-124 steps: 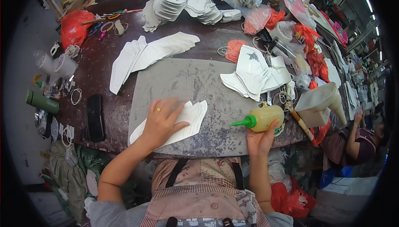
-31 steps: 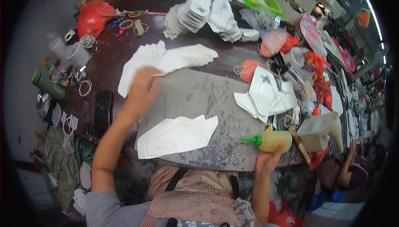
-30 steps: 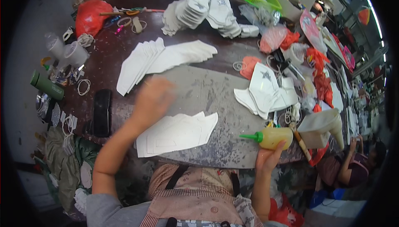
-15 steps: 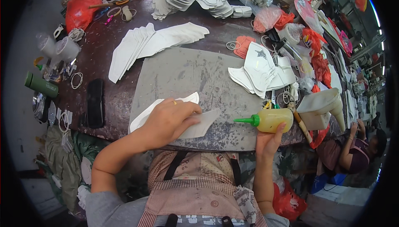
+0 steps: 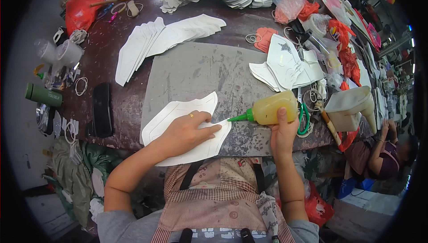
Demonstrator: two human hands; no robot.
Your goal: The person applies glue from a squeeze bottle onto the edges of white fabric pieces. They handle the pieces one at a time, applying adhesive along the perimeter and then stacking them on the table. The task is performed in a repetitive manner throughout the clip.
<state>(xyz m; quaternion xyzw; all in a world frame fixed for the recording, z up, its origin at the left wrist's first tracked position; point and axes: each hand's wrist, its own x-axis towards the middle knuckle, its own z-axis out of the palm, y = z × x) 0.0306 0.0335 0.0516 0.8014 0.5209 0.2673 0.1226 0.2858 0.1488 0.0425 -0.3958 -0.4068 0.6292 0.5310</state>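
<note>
Glue bottle brought to a flat white cut piece on a grey work mat.

The left hand (image 5: 187, 132) lies open and flat, fingers spread, pressing the white cut piece (image 5: 178, 114) onto the near part of the grey mat (image 5: 196, 71); the piece reaches just past the mat's near edge. The right hand (image 5: 281, 132) is closed around a yellow squeeze bottle (image 5: 273, 109), thumb on top, its green nozzle (image 5: 240, 117) pointing left and meeting the right edge of the piece beside the left fingertips. The piece appears thin, light and bendable, likely to slide or curl unless held down by a flat palm; it is best lifted by an edge or corner. The bottle looks soft-walled and is best gripped round its body. A fan of similar white pieces (image 5: 165, 38) lies on the far side of the dark table (image 5: 111, 65).
</note>
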